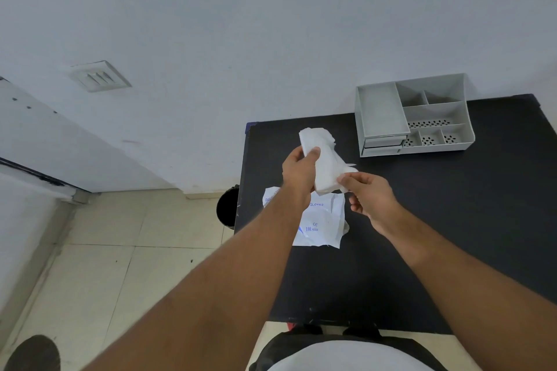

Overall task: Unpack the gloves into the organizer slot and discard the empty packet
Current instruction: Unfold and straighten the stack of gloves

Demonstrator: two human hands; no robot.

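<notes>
Across the upper part of the frame we see a plain white wall (271, 24), evenly lit. At the upper left a square white vent (101, 76) with slats sits on it. Along the left edge we see a pale panel (27, 135) with a dark strip running across it. The lower left shows a floor (105, 250) of cream tiles with thin dark joints. At right of centre we find a black table (452, 220), its far edge against the wall.
</notes>
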